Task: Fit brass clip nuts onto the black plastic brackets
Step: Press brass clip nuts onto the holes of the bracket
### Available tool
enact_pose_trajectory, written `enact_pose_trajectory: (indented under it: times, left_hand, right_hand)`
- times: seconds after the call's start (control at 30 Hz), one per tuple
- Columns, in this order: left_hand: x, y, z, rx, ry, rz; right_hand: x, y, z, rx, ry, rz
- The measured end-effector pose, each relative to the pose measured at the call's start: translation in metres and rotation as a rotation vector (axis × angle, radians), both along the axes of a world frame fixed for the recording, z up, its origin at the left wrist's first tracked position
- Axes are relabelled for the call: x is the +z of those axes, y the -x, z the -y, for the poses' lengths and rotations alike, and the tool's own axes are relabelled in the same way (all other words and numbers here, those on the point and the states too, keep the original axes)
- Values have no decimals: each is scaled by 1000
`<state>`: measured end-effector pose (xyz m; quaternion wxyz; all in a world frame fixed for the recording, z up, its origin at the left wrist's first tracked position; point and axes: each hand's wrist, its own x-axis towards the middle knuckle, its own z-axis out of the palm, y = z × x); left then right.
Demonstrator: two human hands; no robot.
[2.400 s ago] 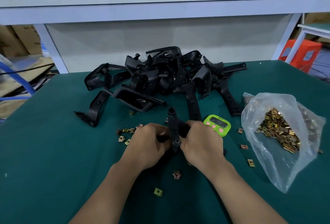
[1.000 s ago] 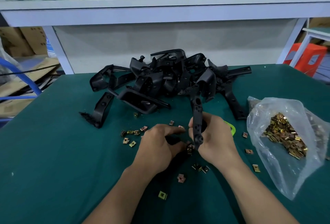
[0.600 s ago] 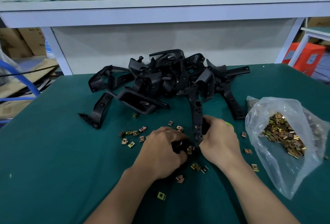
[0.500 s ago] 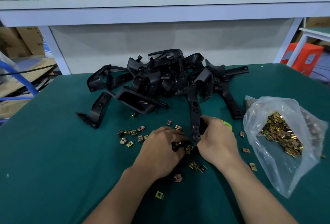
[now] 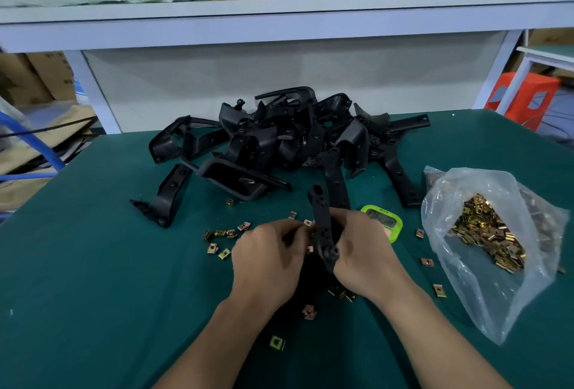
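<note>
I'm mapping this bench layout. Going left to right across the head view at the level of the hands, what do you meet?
From the left: lone black bracket → scattered clip nuts → left hand → held bracket → right hand → plastic bag of clip nuts.

1. Right hand (image 5: 360, 252): fingers and thumb wrapped round the lower half of the black bracket (image 5: 321, 221), held near upright.
2. Left hand (image 5: 270, 261): just left of the grip, fingers curled, tips at the bracket's left edge. Can't tell if they pinch anything.
3. Left forearm (image 5: 217, 342) and right forearm (image 5: 435, 336): bare, converging toward the grip from below.
</note>
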<state>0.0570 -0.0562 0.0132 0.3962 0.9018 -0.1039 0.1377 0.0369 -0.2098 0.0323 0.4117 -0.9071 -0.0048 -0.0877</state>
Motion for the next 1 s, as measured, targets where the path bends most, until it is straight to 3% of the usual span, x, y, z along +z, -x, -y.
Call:
enact_pose_trajectory:
  times: [0.27, 0.4, 0.6, 1.0]
  left_hand:
    - [4, 9, -16, 91, 237, -134]
    - [6, 9, -19, 108, 286, -119]
    - [5, 0, -17, 30, 507, -203]
    - [1, -5, -22, -30, 674, -396]
  right_hand:
    - [-11, 2, 0, -58, 297, 73]
    - [-14, 1, -1, -43, 310, 77]
    - [-15, 0, -2, -47, 303, 85]
    - [-14, 2, -2, -87, 291, 82]
